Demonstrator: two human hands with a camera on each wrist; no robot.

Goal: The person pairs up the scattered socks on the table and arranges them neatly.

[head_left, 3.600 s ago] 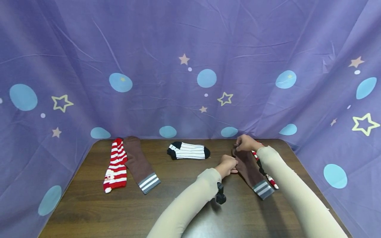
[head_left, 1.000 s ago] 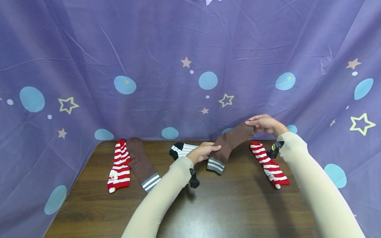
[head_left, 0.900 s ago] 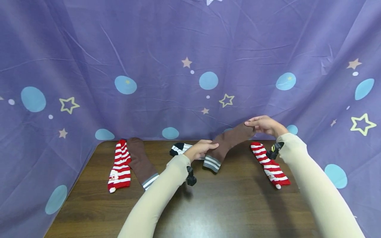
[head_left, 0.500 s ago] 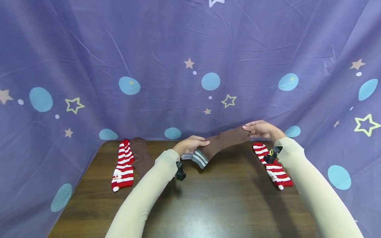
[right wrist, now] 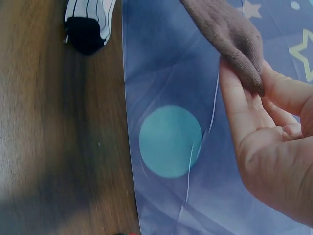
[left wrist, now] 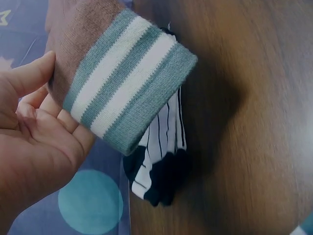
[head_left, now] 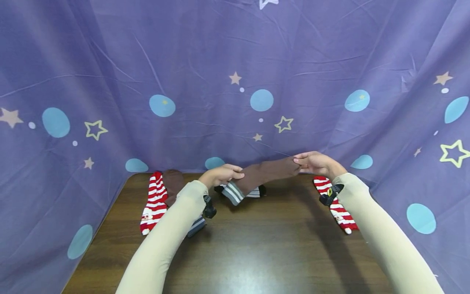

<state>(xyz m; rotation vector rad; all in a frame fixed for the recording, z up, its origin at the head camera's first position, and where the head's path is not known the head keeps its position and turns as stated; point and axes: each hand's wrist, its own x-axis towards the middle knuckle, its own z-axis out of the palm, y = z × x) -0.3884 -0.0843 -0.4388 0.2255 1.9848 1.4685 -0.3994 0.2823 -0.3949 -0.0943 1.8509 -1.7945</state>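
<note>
A brown sock (head_left: 269,170) with a grey-and-white striped cuff (left wrist: 132,73) is stretched in the air between both hands. My left hand (head_left: 221,175) pinches it near the cuff, thumb on the near side. At the toe end my right hand (head_left: 316,162) pinches it between thumb and fingers, as the right wrist view shows. Below the held sock lies a white sock with black lines (left wrist: 161,127), partly covered in the head view. To the left, a second brown sock (head_left: 172,183) is partly hidden behind the left sleeve.
A red-and-white striped sock (head_left: 156,198) lies at the table's left, overlapping the second brown sock. Another red-and-white sock (head_left: 343,214) lies at the right, partly behind the right wrist. The wooden table (head_left: 257,245) ends at a purple curtain (head_left: 205,102) behind.
The brown sock, first flat over the right red-and-white sock, was lifted off it and carried left. Over the last second both hands move left, and the sock now hangs above the white sock.
</note>
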